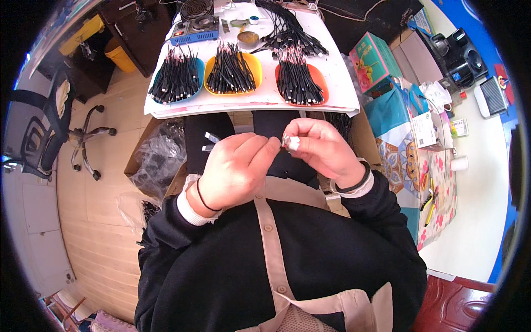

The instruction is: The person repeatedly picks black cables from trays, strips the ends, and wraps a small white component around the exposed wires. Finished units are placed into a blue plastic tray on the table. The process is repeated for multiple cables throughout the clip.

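Note:
My left hand [235, 169] is closed above my lap. Short cables with silvery plugs [211, 137] stick out past its knuckles on the left. Its thumb and forefinger pinch toward the fingertips of my right hand [323, 150], and the two hands almost meet. The right thumb and fingers are pressed together; a small white piece [294, 144] shows at the thumb tip, perhaps tape. What the right fingers grip is too small to tell. Beyond my hands, black cables with bared ends fill a blue bowl [198, 72], a yellow bowl [258, 69] and an orange bowl [326, 88].
The white table [254, 105] ends just past my hands. On it are a blue electric hot plate [193, 36], a round tin [248, 39] and a loose cable bundle [293, 36]. Left stands a carton with plastic bags [163, 155]; right, a side table holds yellow-handled cutters [430, 213].

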`<state>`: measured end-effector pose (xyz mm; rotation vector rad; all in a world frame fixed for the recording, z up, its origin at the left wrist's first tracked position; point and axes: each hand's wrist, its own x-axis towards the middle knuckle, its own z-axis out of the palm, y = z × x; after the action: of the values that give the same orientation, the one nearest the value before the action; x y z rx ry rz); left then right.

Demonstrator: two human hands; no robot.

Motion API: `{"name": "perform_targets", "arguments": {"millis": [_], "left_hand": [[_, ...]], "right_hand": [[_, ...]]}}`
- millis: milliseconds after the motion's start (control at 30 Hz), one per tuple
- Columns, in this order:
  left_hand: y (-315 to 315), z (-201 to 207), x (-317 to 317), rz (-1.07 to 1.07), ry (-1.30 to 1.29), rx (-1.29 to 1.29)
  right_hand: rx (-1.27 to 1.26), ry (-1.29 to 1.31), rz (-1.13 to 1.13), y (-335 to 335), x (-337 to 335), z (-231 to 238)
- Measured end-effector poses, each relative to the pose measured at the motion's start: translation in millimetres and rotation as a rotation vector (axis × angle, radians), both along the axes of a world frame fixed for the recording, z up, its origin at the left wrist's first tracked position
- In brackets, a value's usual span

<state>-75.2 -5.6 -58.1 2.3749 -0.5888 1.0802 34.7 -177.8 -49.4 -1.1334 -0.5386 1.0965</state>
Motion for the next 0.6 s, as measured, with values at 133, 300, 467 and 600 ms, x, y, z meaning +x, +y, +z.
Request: {"name": "perform_targets", "arguments": {"millis": [133,300,467,600], "left_hand": [[4,-2,-4,-0.079,0.301,-0.317],[5,-1,-3,-0.116,0.508,-0.636],[2,0,-3,-0.104,0.449,-0.504],[-2,-3,-2,-0.041,0.087,0.005]], "right_hand": [[-0.038,-0.420,-0.127,-6,-4,-8],[0.149,-1.516,-0.308,-2,0,3],[0.134,-1.415,-0.208,0,2,6],[-0.009,-0.129,0.030,-6,4,-4]]}}
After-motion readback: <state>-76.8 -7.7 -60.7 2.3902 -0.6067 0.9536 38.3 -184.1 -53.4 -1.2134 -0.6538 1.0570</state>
